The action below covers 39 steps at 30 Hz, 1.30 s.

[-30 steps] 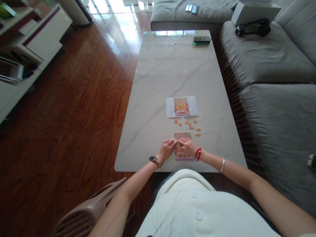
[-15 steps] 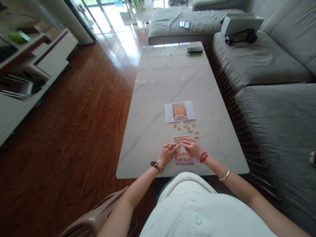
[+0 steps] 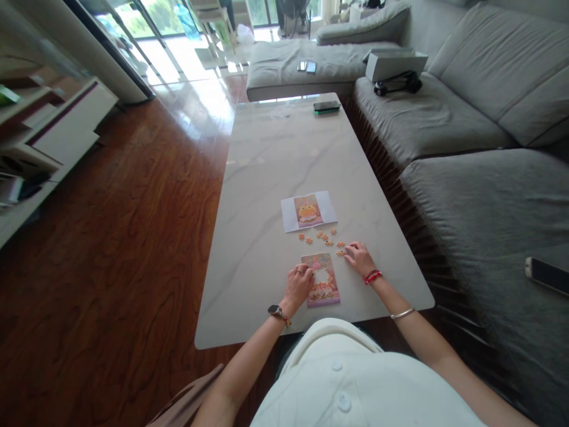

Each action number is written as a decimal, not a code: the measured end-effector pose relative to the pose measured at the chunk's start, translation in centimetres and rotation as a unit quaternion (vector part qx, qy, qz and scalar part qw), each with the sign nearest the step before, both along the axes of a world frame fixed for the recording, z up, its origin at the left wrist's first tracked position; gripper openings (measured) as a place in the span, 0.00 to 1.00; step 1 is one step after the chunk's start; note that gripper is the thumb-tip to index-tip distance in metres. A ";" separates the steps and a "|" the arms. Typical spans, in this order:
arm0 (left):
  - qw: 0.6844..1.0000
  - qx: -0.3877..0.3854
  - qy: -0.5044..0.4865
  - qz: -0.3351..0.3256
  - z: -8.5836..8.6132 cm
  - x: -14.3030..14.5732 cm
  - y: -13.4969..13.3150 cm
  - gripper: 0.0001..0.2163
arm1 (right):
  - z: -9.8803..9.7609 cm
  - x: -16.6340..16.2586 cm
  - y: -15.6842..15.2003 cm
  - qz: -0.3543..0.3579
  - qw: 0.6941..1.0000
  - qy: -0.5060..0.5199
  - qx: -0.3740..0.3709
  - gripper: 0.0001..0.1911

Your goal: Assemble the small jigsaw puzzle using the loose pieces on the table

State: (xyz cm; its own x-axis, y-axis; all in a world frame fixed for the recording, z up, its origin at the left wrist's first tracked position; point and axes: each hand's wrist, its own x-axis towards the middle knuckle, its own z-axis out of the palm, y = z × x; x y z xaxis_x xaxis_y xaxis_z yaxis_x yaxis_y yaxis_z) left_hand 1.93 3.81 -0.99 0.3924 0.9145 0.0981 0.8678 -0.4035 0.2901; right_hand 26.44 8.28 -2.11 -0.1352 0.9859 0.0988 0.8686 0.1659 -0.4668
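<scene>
A jigsaw puzzle board (image 3: 323, 299) lies flat near the table's front edge, with a pale unfilled gap in the middle of its picture. My left hand (image 3: 300, 286) rests on the board's left edge, fingers bent and their tips on its surface; no piece shows in them. To the right of the board, my right hand (image 3: 360, 258) is open, thumb and fingers apart, with the fingertips beside a loose orange puzzle piece (image 3: 340, 253). Whether they touch it I cannot tell. Several more loose pieces (image 3: 309, 241) lie scattered beyond the board.
Behind the pieces lies a folded sheet (image 3: 288, 216) printed with the picture. A dark phone-like object (image 3: 326, 107) is at the far end of the marble-patterned table (image 3: 249, 249). A grey sofa (image 3: 484, 196) runs along the right, bearing a phone (image 3: 549, 276) and a white box (image 3: 395, 64).
My right hand has left the board's gap and moved right to the loose pieces. My left hand has drawn back to the board's left edge. The view has shifted.
</scene>
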 end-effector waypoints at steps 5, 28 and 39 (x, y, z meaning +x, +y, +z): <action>1.000 -0.018 0.006 0.010 0.9 0.5 0.6 0.06 | -0.1 -1.0 0.9 0.035 0.999 0.006 -0.033 0.05; 0.989 -0.037 -0.111 0.088 0.6 -0.5 0.2 0.10 | 2.7 -5.7 2.3 0.134 0.984 -0.115 -0.016 0.07; 0.991 -0.030 -0.111 0.062 0.4 0.3 0.2 0.08 | 3.0 -8.3 -2.3 0.213 0.967 -0.139 -0.027 0.07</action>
State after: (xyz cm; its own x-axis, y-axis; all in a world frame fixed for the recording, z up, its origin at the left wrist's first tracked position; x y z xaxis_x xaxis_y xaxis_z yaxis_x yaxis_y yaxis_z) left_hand 2.20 3.98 -0.55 0.2509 0.9613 0.1141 0.8219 -0.2738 0.4995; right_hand 18.11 6.02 0.88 -0.5445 0.8373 -0.0505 0.8198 0.5185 -0.2429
